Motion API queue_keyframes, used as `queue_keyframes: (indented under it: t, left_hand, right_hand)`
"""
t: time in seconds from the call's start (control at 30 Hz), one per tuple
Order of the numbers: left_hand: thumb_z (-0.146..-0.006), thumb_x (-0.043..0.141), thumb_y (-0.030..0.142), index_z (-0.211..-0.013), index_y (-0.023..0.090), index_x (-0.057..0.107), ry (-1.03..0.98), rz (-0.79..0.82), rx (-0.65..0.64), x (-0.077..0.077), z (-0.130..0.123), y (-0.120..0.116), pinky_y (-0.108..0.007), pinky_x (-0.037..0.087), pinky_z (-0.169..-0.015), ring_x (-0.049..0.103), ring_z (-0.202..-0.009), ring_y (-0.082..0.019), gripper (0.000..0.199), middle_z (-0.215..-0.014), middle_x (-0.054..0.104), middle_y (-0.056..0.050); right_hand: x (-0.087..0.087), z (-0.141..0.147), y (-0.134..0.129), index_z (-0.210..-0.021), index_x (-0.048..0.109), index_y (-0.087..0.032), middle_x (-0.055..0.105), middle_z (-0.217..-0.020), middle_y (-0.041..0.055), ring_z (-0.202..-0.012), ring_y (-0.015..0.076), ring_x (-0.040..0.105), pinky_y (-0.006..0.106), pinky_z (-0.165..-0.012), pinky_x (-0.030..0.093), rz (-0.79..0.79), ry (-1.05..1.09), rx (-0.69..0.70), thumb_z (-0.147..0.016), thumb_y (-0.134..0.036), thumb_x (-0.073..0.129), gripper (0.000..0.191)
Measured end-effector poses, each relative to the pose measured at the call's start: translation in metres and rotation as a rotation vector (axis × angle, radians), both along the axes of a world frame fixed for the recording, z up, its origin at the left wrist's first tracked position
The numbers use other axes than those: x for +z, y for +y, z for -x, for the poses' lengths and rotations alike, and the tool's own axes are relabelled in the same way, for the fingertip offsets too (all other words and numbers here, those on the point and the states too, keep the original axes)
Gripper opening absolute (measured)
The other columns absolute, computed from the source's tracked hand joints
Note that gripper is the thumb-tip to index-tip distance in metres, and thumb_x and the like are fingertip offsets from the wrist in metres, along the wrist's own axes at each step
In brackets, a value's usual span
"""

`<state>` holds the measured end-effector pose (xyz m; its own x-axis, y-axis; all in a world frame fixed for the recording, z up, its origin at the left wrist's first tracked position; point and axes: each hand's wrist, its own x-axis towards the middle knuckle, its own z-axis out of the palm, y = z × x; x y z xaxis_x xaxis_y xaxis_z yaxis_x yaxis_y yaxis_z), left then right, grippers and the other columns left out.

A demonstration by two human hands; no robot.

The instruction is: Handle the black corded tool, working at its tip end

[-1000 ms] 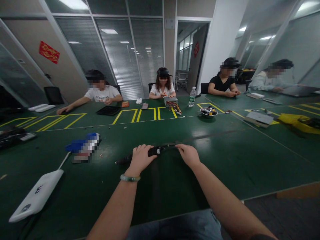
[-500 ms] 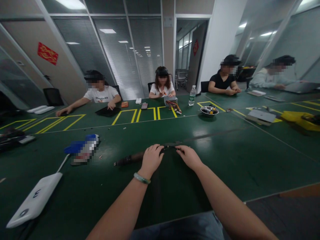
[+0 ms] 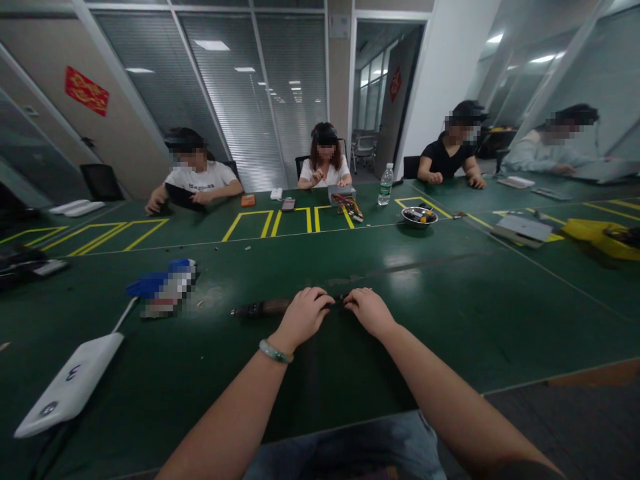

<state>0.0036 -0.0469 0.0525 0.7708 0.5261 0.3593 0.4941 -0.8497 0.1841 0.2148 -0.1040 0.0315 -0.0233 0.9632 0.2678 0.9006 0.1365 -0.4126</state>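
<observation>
A dark brown and black electric screwdriver (image 3: 260, 307) lies lengthwise on the green table, its narrow metal tip facing left. Around its rear end my left hand (image 3: 305, 317) is closed, with a green bangle (image 3: 276, 351) at the wrist. Close by on the right, my right hand (image 3: 370, 312) is closed in a pinch on a thin black cord (image 3: 339, 299) at the tool's back end. Only a short dark piece shows between the two hands. Fingers cover the joint, so I cannot tell whether cord and tool are connected.
At left lie a white power bank (image 3: 73, 387) with a cable and a blue-and-white item (image 3: 170, 288). Across the table are a metal bowl (image 3: 420, 222) of small parts, a water bottle (image 3: 385, 185), bundled wires (image 3: 350, 203) and several seated people. A yellow bag (image 3: 600, 239) lies far right.
My hands have come closer together, and the gap with the black cord has shortened. Across the table, a person at left has lifted a dark flat object.
</observation>
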Motion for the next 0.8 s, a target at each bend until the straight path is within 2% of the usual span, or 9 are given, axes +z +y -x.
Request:
queue_keyframes:
  t: [0.27,0.4,0.53,0.63,0.8]
  left_hand:
    - [-0.09,0.058,0.02,-0.117,0.026,0.057,-0.034,0.009,-0.001,0.0,-0.008,-0.006,-0.039,0.044,-0.09,0.053,-0.105,-0.022,0.028,-0.114,0.057,-0.005]
    - [-0.09,0.058,0.022,-0.118,0.025,0.057,-0.014,0.007,0.007,0.002,-0.008,-0.005,-0.038,0.044,-0.09,0.053,-0.104,-0.022,0.027,-0.114,0.058,-0.004]
    - [-0.092,0.053,0.024,-0.115,0.026,0.059,0.009,-0.008,0.017,0.003,-0.008,-0.006,-0.038,0.043,-0.091,0.052,-0.105,-0.022,0.024,-0.114,0.057,-0.005]
    - [-0.093,0.052,0.023,-0.114,0.027,0.06,0.008,-0.001,0.024,0.004,-0.008,-0.006,-0.038,0.043,-0.091,0.053,-0.105,-0.022,0.022,-0.114,0.057,-0.005]
    - [-0.093,0.053,0.023,-0.113,0.028,0.061,-0.012,0.03,0.026,0.005,-0.007,-0.006,-0.038,0.043,-0.091,0.053,-0.106,-0.021,0.022,-0.115,0.057,-0.004]
  right_hand:
    - [0.006,-0.004,-0.006,-0.096,0.069,-0.027,0.066,-0.097,-0.0009,-0.09,0.0157,0.059,0.027,-0.081,0.04,0.098,0.024,-0.118,-0.088,-0.027,0.065,0.009]
    - [0.01,-0.01,-0.007,-0.1,0.068,-0.023,0.065,-0.093,0.0012,-0.084,0.0151,0.059,0.026,-0.075,0.041,0.185,0.105,-0.21,-0.084,-0.031,0.068,0.018]
    - [0.011,-0.017,-0.011,-0.089,0.069,-0.02,0.063,-0.096,0.0036,-0.085,0.0154,0.058,0.026,-0.077,0.041,0.207,0.061,-0.191,-0.085,-0.025,0.065,0.007]
    - [0.01,-0.019,-0.016,-0.084,0.068,-0.021,0.062,-0.095,0.004,-0.085,0.0166,0.058,0.028,-0.08,0.04,0.201,0.036,-0.161,-0.087,-0.024,0.062,0.007]
    - [0.008,-0.01,-0.023,-0.098,0.061,-0.02,0.064,-0.096,0.0051,-0.089,0.0189,0.059,0.029,-0.079,0.04,0.181,0.025,-0.153,-0.093,-0.025,0.054,0.01]
